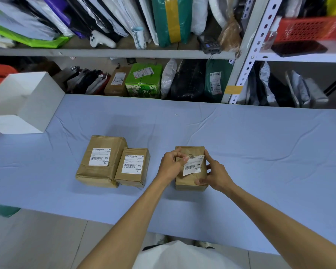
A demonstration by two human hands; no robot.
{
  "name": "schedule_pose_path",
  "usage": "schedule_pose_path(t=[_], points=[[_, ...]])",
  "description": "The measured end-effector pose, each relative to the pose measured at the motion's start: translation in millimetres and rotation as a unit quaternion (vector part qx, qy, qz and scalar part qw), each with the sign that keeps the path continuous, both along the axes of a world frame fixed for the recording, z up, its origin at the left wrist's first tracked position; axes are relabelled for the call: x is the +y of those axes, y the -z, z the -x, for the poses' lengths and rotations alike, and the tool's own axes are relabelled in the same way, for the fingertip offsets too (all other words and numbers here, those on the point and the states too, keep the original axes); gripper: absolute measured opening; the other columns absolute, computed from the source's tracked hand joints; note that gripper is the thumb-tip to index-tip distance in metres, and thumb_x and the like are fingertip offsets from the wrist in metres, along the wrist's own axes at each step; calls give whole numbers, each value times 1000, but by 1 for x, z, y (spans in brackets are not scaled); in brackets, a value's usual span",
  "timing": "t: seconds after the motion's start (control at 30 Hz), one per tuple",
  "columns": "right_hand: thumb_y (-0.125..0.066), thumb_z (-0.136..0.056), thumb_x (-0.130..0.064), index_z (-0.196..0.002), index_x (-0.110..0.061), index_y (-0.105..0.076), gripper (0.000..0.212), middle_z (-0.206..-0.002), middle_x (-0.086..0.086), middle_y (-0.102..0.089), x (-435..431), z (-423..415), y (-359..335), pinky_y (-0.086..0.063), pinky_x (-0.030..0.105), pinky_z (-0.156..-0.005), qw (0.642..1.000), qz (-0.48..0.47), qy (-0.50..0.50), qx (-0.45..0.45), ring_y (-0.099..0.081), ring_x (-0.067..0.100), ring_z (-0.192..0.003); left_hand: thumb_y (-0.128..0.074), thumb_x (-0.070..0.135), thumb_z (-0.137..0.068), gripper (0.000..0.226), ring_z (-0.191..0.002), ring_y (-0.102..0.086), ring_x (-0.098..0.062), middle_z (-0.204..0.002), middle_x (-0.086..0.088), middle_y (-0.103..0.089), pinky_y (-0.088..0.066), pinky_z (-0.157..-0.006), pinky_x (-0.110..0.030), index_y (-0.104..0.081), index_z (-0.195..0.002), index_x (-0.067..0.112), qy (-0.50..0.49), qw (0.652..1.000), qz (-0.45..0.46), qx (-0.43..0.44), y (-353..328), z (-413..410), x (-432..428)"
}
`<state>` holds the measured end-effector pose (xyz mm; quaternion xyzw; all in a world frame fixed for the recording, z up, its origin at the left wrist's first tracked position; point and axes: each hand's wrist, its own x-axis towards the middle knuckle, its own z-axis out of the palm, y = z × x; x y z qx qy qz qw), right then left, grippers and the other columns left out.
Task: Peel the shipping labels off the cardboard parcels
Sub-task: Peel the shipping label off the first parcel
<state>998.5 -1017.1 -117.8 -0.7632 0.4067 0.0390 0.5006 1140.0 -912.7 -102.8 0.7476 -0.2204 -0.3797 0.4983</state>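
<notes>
My right hand (215,171) steadies the small brown cardboard parcel (190,181) at 6 o'clock on the pale blue cloth-covered table (260,152); its fingers are curled loosely round the parcel's right edge and near corner, gripping the box itself. My left hand (171,164) sits at the parcel's 9 o'clock side, thumb and forefinger pinched shut on the left edge of the white rectangular shipping label (193,166). The label is partly lifted: its left and near edges stand clear of the cardboard, while its far right corner lies against the box. Its long axis runs roughly from 8 o'clock to 2 o'clock, print facing up.

At 9 o'clock, well apart, a medium brown cardboard parcel (133,169) touches a larger brown cardboard parcel (101,162); each carries a flat white label on top.

At 10 o'clock stands an open white box (37,101). At 12 o'clock, grey metal shelving (124,54) holds bagged and boxed packages.
</notes>
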Motion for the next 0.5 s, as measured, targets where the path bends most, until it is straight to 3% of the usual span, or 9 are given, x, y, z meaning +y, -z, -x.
schedule_pose_path(t=[0.3, 0.5], points=[[-83, -66, -7, -153, -25, -8, 116, -125, 7, -52, 0, -1, 0, -46, 12, -49, 1000, 4, -3, 2, -52, 17, -94, -66, 11, -87, 18, -135, -44, -19, -148, -5, -44, -35, -113, -35, -64, -71, 19, -7, 1000, 17, 23, -1, 0, 0], [-84, -66, -8, -153, -25, -8, 117, -125, 5, -52, 0, -1, 1, -44, 13, -53, 1000, 4, -3, 7, -52, 17, -95, -65, 10, -88, 17, -136, -42, -18, -148, -6, -44, -35, -114, -36, -64, -73, 17, -3, 999, 24, 26, -2, 0, 1]])
